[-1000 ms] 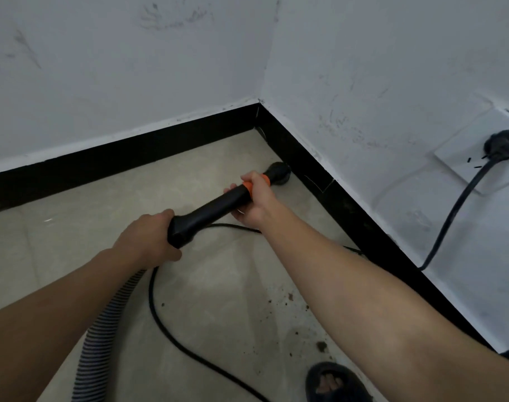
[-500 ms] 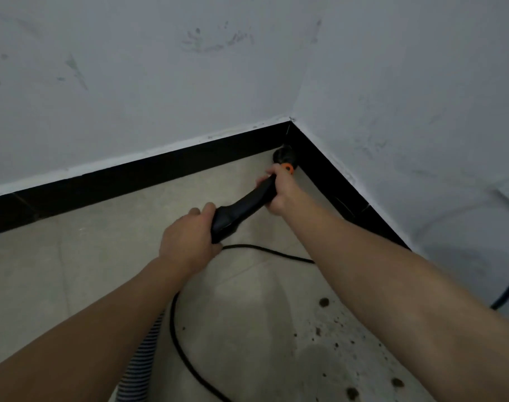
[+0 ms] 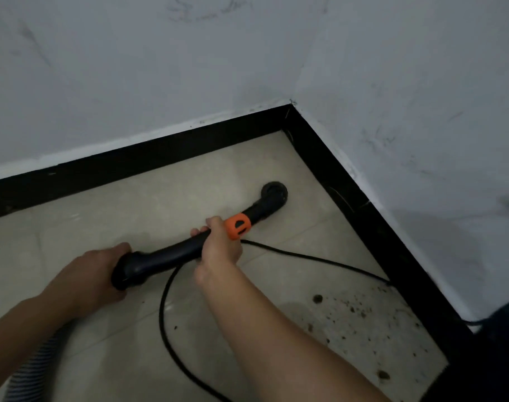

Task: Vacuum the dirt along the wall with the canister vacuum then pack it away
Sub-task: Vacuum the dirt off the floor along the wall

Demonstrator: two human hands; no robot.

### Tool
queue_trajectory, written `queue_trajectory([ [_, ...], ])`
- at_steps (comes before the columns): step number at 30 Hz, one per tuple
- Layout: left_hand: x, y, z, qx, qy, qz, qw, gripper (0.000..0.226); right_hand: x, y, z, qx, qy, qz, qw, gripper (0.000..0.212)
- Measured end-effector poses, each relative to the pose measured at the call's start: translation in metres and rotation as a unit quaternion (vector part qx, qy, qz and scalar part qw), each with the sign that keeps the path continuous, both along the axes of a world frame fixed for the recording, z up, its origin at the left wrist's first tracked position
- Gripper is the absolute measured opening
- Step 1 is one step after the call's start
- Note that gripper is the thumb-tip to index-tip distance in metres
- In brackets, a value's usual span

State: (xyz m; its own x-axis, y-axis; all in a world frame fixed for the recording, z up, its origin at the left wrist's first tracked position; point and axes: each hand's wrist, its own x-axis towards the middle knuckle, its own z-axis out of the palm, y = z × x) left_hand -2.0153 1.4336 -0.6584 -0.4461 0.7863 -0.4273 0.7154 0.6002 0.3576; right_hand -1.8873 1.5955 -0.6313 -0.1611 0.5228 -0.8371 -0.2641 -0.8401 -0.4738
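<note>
Black wand [image 3: 166,256] is gripped, fingers [image 3: 211,223] curled round it, by left hand [image 3: 82,280] at rear and right hand [image 3: 218,248] behind orange collar [image 3: 238,226]; nozzle [image 3: 273,192] rests on floor [image 3: 131,204] at 12 o'clock nr corner [image 3: 290,111]. Dirt [image 3: 349,311] at 4 o'clock unvacuumed: cleaning judged partway, pack-away not begun

Only one view exists, a wide-angle camera on the person's head. It faces forward and steeply down toward the room corner [image 3: 290,111], near enough that the left hand [image 3: 92,275] and right hand [image 3: 220,248] fill the middle.
</note>
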Motion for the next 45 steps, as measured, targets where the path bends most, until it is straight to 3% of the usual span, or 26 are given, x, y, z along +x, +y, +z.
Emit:
queue_trajectory([
  [3,-0.004,-0.003,0.009,-0.062,-0.012,-0.075,0.995,0.044,0.015,-0.021,0.01,-0.047,-0.03,-0.029,0.998,0.012],
  [7,-0.015,-0.014,0.015,-0.113,-0.013,-0.097,0.989,0.048,0.035,-0.055,0.032,-0.139,-0.038,-0.025,0.989,0.003],
  [15,-0.02,-0.029,0.014,-0.145,-0.042,-0.148,0.977,0.046,0.061,-0.098,0.042,-0.199,-0.038,-0.057,0.978,0.02],
  [18,0.002,-0.019,0.017,-0.141,-0.051,-0.156,0.976,0.043,0.074,-0.089,0.043,-0.185,-0.057,-0.084,0.978,0.007],
  [22,0.044,0.021,0.015,-0.092,-0.072,-0.164,0.979,0.038,0.105,-0.054,0.041,-0.136,-0.088,-0.146,0.976,0.007],
  [28,0.092,0.077,0.029,-0.03,-0.074,-0.184,0.98,0.032,0.124,0.004,0.041,-0.114,-0.054,-0.213,0.969,0.009],
  [32,0.088,0.069,0.059,-0.016,-0.075,-0.101,0.992,0.031,0.102,0.017,0.068,-0.125,-0.027,-0.134,0.983,0.011],
  [35,0.086,0.047,0.095,0.005,-0.089,-0.018,0.996,0.032,0.091,0.014,0.11,-0.126,-0.037,0.002,0.991,0.01],
  [40,0.11,0.015,0.168,0.021,-0.076,0.082,0.993,0.034,0.087,0.016,0.185,-0.122,-0.07,0.183,0.973,0.018],
  [45,0.138,-0.008,0.239,-0.086,-0.066,0.099,0.989,0.041,0.089,0.018,0.253,-0.062,-0.122,0.215,0.967,0.016],
])
